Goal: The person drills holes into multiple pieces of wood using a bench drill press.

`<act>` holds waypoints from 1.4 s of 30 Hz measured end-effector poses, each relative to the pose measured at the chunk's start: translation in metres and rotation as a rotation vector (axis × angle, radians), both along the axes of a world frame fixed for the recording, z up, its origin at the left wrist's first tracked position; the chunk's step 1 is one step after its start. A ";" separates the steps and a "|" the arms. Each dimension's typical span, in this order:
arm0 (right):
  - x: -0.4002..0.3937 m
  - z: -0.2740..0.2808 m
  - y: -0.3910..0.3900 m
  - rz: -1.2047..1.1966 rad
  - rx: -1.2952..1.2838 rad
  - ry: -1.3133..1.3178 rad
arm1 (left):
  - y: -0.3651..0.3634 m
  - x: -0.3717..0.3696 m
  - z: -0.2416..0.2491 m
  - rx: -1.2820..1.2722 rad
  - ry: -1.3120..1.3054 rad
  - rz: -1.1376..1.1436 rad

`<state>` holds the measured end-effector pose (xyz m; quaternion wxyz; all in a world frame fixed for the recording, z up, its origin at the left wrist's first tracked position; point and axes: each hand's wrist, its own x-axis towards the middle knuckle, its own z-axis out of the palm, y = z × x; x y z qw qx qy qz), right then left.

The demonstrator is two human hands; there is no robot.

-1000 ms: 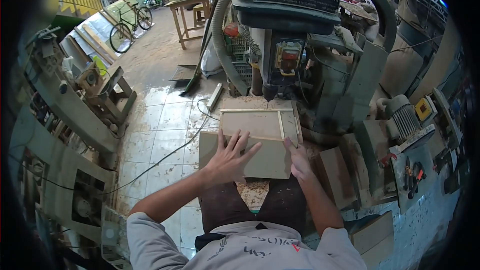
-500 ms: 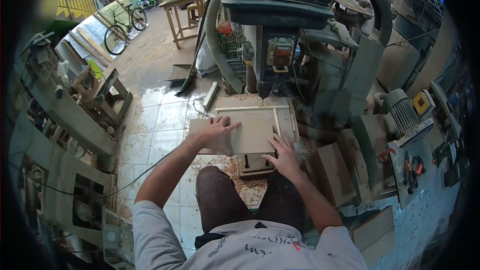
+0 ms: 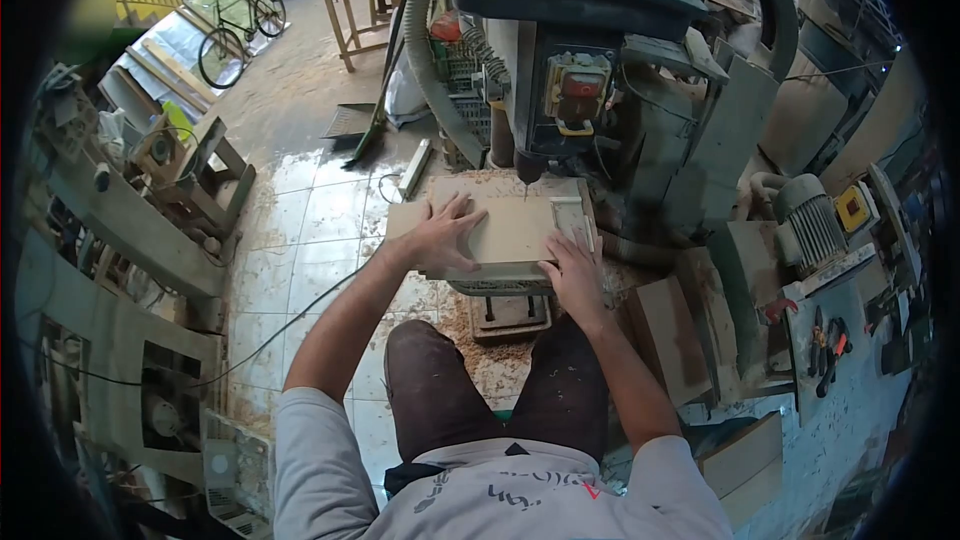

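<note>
A flat, light wooden board lies on the work table of the bench drill. My left hand rests on the board's left part, fingers spread and pointing forward. At the right end, my right hand lies with its fingers stretched along the board's edge, beside a thin light strip. The drill bit hangs just over the board's far edge. Below the board shows the drill's slotted base, with wood shavings around it.
The drill's red switch faces me. To the right stand a grey motor and pliers-like tools. Leaning boards stand near my right knee. A dustpan and a cable are on the tiled floor at left.
Both hands have moved the board forward, away from me, so its far edge now lies close to the drill bit and covers the strip at the back. The view has tilted down slightly.
</note>
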<state>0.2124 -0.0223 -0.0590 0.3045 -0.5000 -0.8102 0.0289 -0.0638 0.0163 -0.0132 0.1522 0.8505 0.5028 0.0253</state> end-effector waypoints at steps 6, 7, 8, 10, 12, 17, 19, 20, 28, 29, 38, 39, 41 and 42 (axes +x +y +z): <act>0.001 0.007 0.001 -0.007 -0.087 -0.056 | 0.001 0.001 0.000 0.013 0.017 0.015; 0.001 0.009 -0.002 -0.007 -0.090 -0.060 | -0.001 0.004 -0.002 0.010 0.013 0.016; -0.001 0.012 -0.003 -0.019 -0.077 -0.108 | -0.001 0.009 -0.004 0.031 0.027 0.034; -0.006 0.019 -0.003 -0.032 -0.056 -0.158 | 0.002 0.015 -0.005 0.060 0.038 0.054; -0.011 0.024 -0.007 0.016 -0.024 -0.199 | 0.004 0.017 -0.010 0.108 0.075 0.032; -0.025 0.041 -0.036 0.491 -0.429 0.048 | 0.002 0.017 -0.012 0.144 0.082 0.037; -0.027 0.051 -0.051 0.640 -0.650 0.259 | 0.000 0.022 -0.011 0.157 0.088 0.049; -0.024 0.053 -0.046 0.642 -0.648 0.250 | -0.002 0.025 -0.011 0.179 0.075 0.063; 0.081 0.132 0.115 0.348 -0.153 0.910 | 0.008 0.040 -0.018 0.201 -0.036 0.073; 0.083 0.160 0.144 0.119 -0.268 1.154 | 0.007 0.040 -0.015 0.186 -0.020 0.069; 0.056 0.355 0.183 0.537 -0.328 1.408 | 0.006 0.041 -0.016 0.187 -0.006 0.085; 0.059 0.363 0.178 0.538 -0.328 1.379 | 0.005 0.041 -0.014 0.189 0.012 0.094; 0.067 0.372 0.165 0.510 -0.335 1.299 | 0.005 0.040 -0.015 0.189 0.006 0.091; 0.073 0.376 0.159 0.489 -0.344 1.245 | 0.006 0.040 -0.015 0.198 0.000 0.086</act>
